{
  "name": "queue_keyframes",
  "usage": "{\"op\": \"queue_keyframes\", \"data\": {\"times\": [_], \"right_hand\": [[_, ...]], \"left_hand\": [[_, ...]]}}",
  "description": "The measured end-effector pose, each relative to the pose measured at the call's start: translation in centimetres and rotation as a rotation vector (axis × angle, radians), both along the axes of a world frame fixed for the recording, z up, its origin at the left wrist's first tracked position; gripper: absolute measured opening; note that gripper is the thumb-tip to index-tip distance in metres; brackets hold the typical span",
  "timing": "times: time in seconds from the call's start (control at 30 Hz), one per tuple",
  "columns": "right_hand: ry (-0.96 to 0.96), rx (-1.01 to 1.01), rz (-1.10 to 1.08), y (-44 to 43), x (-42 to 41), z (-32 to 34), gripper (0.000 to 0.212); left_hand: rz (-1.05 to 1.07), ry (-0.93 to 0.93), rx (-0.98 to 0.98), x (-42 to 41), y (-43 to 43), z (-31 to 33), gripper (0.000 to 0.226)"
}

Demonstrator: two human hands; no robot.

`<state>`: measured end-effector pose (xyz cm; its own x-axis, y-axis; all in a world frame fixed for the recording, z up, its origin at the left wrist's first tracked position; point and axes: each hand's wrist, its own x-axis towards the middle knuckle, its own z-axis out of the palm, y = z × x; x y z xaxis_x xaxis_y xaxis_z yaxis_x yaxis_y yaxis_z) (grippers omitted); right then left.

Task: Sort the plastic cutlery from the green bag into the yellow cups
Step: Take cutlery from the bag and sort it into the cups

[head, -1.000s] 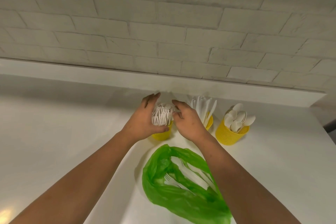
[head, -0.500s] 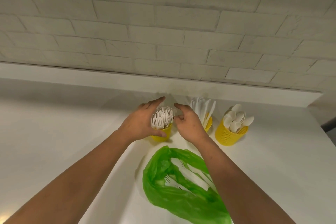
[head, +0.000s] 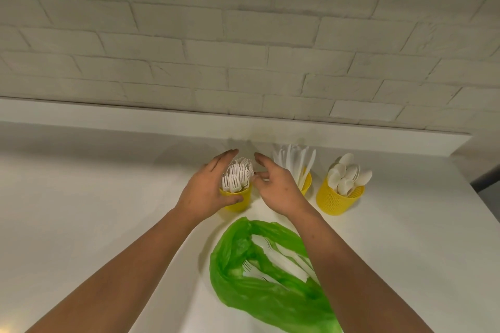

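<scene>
Three yellow cups stand in a row near the wall. The left cup (head: 239, 205) is packed with white forks (head: 238, 174). My left hand (head: 207, 190) wraps this cup, its thumb across the front and its fingers behind the forks. My right hand (head: 277, 188) hovers just right of the forks with its fingers spread, the fingertips at the tines. The middle cup (head: 307, 184) holds knives (head: 295, 162) and the right cup (head: 338, 201) holds spoons (head: 347, 176). The green bag (head: 243, 295) lies open in front, with forks and knives (head: 276, 254) inside.
Everything rests on a white counter (head: 108, 211) that ends at a low white ledge below a white brick wall (head: 243, 48). The counter's right edge (head: 484, 205) drops off beyond the spoon cup.
The forks have sunk lower into the left cup. My left thumb has slid down onto the cup's front. My right hand has loosened and drawn slightly away from the forks.
</scene>
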<state>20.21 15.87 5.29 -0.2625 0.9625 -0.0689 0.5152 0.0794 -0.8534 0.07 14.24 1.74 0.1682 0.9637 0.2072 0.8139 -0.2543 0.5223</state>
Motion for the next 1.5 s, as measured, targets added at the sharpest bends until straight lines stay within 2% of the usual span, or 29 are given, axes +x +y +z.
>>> {"op": "queue_keyframes", "data": {"times": [0.13,0.4,0.63,0.73,0.87,0.93,1.0,1.07,1.13,1.2,1.33,1.5], "right_hand": [[0.018,-0.014,0.021,0.5,0.2,0.2,0.055],[0.06,-0.002,-0.069,0.7,-0.3,-0.4,0.05],[0.107,-0.011,-0.079,-1.0,0.9,0.4,0.051],[0.18,0.018,-0.122,-2.8,2.0,0.4,0.045],[0.293,0.059,-0.249,-5.7,3.9,0.6,0.025],[0.301,-0.044,-0.197,-7.3,5.0,0.7,0.024],[0.204,-0.224,-0.044,-9.0,5.7,0.5,0.023],[-0.084,-0.353,0.121,-10.3,6.1,-0.7,0.021],[-0.465,-0.316,0.207,-11.0,6.4,-2.1,0.023],[-0.681,-0.261,0.167,-11.7,6.7,-3.3,0.022],[-0.748,-0.209,-0.027,-12.3,7.0,-4.5,0.039],[-0.912,-0.299,0.051,-12.1,6.9,-6.1,0.077]], "left_hand": [[0.002,0.007,-0.025,0.0,0.5,0.2,0.117],[-0.008,0.048,-0.084,0.2,1.2,0.9,0.12],[0.082,-0.028,-0.053,0.7,-0.7,1.4,0.126],[0.202,-0.142,0.093,1.6,-3.4,1.8,0.107],[0.218,-0.205,0.356,3.6,-8.0,1.4,0.047],[0.119,-0.175,0.345,4.5,-9.6,0.1,0.021],[0.011,-0.061,0.224,5.1,-10.6,-1.6,0.011],[-0.018,0.127,0.093,5.6,-11.0,-3.2,0.02],[0.025,0.288,-0.059,6.2,-11.2,-4.0,0.032],[0.063,0.377,-0.206,6.5,-11.4,-4.1,0.051],[0.064,0.345,-0.368,6.6,-11.1,-4.1,0.077],[0.015,0.133,-0.567,6.7,-11.1,-3.9,0.097]]}}
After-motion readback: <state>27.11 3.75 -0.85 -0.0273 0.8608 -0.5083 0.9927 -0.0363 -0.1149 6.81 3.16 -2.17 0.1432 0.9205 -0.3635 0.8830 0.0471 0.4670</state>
